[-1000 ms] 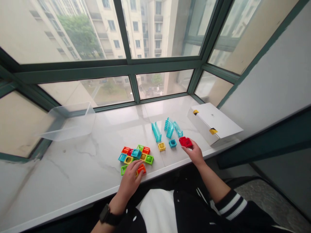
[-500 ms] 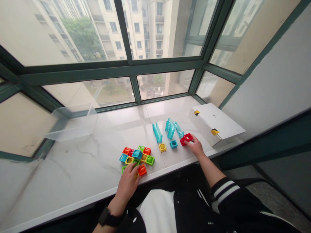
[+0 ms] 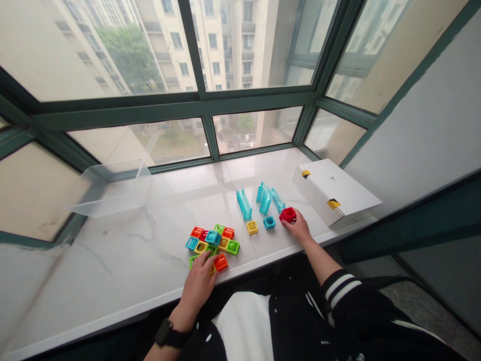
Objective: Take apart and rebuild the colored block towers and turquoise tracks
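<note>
Head view. White marble-patterned tabletop is seen running beneath a dark green window frame, with apartment buildings visible through the glass.

A clear plastic bin is set at the far left of the tabletop, and a white cardboard box with yellow-and-black corner marks is placed at the far right.

A flat cluster of small square plastic blocks in orange, red, green, yellow and blue is laid out near the front edge. The left hand, worn with a black wristwatch, is rested with its fingers spread and uncurled on the near side of this cluster. Its fingertips are laid over a green frame block, just beside an orange block; nothing is gripped by it.

To the right of the cluster, a single yellow square block and a single blue square block are set side by side, apart from each other. Behind them, three turquoise ribbed track pieces are stood close together.

The right hand, emerging from a black sleeve with white cuff stripes, is closed around a red plastic block. This block is held at tabletop level, just right of the blue square block and near the box; whether it touches the tabletop cannot be told.
</note>
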Motion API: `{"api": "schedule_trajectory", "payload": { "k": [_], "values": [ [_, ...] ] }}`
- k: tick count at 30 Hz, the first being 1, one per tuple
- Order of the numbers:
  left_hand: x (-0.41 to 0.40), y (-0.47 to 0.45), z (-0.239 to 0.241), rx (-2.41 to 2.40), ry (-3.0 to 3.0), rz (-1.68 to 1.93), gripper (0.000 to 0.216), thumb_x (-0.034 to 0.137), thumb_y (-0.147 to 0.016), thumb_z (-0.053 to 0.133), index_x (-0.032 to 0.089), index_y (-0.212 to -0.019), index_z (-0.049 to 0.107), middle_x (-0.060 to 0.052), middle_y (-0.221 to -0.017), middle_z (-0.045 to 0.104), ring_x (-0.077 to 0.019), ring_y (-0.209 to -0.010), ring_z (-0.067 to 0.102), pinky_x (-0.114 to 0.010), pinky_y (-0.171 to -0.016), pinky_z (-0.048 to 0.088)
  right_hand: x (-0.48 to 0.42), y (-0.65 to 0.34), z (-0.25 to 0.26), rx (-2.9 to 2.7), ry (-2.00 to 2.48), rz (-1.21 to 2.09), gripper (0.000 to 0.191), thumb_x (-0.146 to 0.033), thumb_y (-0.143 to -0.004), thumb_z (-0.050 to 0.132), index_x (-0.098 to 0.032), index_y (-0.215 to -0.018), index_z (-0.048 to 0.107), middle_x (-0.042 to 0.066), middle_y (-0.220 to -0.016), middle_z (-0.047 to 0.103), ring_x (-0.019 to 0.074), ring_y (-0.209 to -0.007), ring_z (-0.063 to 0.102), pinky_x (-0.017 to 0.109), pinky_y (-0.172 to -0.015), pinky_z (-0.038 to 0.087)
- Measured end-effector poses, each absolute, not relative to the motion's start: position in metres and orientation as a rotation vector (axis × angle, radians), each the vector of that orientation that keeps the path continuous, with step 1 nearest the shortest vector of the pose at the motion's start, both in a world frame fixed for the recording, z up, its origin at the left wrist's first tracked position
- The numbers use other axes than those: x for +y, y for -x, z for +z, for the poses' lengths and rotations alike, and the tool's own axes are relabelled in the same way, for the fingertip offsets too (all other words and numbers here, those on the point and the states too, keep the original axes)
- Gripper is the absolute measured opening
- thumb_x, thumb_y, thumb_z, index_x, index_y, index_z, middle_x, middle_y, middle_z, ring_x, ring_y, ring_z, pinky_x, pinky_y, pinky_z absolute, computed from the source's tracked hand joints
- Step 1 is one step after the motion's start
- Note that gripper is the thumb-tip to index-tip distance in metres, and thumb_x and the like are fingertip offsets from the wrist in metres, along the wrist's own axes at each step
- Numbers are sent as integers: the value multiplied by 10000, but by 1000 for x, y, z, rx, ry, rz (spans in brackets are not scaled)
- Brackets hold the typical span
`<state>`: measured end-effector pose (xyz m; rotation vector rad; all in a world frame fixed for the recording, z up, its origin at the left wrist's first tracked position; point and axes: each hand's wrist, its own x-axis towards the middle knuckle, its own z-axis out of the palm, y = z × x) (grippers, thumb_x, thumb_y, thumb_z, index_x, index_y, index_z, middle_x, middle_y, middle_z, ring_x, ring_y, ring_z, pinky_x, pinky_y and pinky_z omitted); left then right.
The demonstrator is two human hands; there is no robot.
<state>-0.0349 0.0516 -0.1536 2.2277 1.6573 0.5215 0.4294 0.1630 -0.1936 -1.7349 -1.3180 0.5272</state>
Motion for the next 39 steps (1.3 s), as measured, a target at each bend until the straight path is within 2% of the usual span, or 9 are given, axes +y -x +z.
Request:
{"api": "schedule_trajectory", "payload": {
  "k": [16, 19, 25, 39],
  "values": [
    [51, 33, -152, 1652, -2228, 557, 461, 199, -873, 620, 253, -1326, 683, -114, -1464, 606, -349, -1363, 573, -568, -1159, 496, 162, -428, -195, -1369, 1791, 439, 762, -531, -752, 735, -224, -1429, 567, 151, -1386, 664, 333, -1203, 659, 469, -921, 604],
    [51, 33, -152, 1655, -2221, 551, 459, 206, -878, 618, 255, -1330, 682, -109, -1470, 600, -346, -1368, 569, -561, -1167, 489, 162, -429, -195, -1385, 1795, 433, 774, -546, -755, 736, -229, -1438, 561, 148, -1395, 663, 337, -1210, 661, 483, -952, 592],
    [50, 32, -151, 1661, -2213, 560, 454, 212, -879, 626, 263, -1327, 686, -107, -1456, 606, -345, -1359, 571, -556, -1161, 490, 161, -431, -194, -1405, 1803, 414, 763, -540, -753, 743, -236, -1431, 571, 145, -1407, 669, 355, -1273, 641, 538, -1112, 501],
    [49, 32, -149, 1649, -2224, 615, 441, 206, -881, 621, 259, -1313, 694, -110, -1441, 623, -346, -1348, 585, -567, -1137, 514, 160, -433, -193, -1422, 1802, 421, 777, -554, -762, 747, -219, -1440, 569, 150, -1389, 678, 352, -1260, 647, 518, -1104, 501]
  ]
}}
